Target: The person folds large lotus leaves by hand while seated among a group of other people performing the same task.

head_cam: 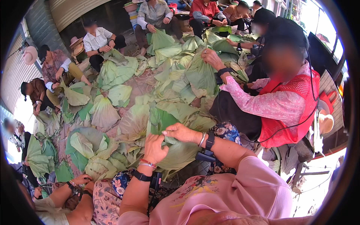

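Observation:
My left hand and my right hand meet in front of my lap, fingertips close together. Both are pinching the gathered top of a large pale green lotus leaf, which spreads downward between my knees. The exact grip is partly hidden by my fingers. Just beyond my hands a darker green leaf piece stands up, folded. Bracelets and a black wrist strap are on each of my wrists.
Wilted lotus leaves lie in overlapping piles over the brick paving. Close on my right sits a person in a red mesh vest, with a hanging cable. Another person's hands are at my left. Several people sit around the piles handling leaves.

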The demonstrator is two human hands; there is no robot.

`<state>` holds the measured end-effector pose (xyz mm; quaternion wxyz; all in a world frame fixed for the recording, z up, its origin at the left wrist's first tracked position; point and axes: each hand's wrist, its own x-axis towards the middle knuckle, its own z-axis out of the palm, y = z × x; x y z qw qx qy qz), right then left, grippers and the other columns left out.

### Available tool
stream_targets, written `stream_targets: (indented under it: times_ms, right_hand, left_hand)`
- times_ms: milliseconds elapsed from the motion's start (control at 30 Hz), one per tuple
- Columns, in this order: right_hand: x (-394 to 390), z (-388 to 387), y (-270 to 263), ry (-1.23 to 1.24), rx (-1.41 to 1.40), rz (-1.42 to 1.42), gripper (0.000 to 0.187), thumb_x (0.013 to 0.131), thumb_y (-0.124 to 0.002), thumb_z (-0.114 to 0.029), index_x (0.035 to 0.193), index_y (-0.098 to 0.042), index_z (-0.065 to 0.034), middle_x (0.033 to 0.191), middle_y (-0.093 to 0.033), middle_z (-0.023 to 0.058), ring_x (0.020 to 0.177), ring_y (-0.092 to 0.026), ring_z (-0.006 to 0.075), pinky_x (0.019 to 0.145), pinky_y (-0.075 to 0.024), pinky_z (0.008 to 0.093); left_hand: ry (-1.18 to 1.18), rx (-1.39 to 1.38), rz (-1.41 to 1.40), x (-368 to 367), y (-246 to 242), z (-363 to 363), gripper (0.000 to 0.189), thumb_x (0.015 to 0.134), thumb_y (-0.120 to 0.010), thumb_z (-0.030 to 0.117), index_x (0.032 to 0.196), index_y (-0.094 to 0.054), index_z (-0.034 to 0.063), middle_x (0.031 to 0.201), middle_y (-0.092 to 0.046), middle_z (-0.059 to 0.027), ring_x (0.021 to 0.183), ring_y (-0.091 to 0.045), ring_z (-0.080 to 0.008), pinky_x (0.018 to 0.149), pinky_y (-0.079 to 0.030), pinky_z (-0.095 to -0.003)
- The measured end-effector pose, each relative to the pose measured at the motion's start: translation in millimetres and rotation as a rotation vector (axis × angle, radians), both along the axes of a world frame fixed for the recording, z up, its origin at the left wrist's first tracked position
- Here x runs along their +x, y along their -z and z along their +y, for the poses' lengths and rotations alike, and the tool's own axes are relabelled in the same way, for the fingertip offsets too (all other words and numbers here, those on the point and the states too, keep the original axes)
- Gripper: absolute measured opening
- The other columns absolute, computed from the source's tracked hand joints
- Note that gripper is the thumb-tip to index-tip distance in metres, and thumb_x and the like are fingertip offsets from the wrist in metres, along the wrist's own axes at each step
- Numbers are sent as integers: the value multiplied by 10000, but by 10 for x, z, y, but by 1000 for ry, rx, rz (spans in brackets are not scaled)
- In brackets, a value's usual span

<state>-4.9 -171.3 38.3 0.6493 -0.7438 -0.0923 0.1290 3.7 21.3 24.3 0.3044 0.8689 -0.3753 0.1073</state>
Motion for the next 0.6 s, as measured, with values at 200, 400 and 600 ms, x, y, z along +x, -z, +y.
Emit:
stream_targets:
  times_ms: [200,400,600]
  right_hand:
    - [32,-28,153,-26,-26,-8,344,962,-596,-315,788,-632,-20,623,-458,-42,636,-379,64,586,-400,262]
    - [115,-162,279,119,-86,-65,366,952,-604,-321,754,-604,-14,589,-412,-31,608,-353,74,557,-388,282]
    - [11,-135,253,-106,-212,-85,334,867,-685,-312,998,-645,-8,846,-654,53,772,-525,104,714,-453,280]
  left_hand:
    - [53,128,-21,2,82,16,84,660,-604,117,700,-619,45,754,-541,-128,796,-542,-317,736,-429,-432]
    - [-8,111,-215,-93,-56,-73,70,678,-608,120,703,-632,59,832,-539,-115,883,-553,-296,897,-422,-454]
    - [38,134,-166,-48,128,14,99,719,-596,134,763,-629,51,842,-563,-123,976,-556,-304,1078,-320,-519]
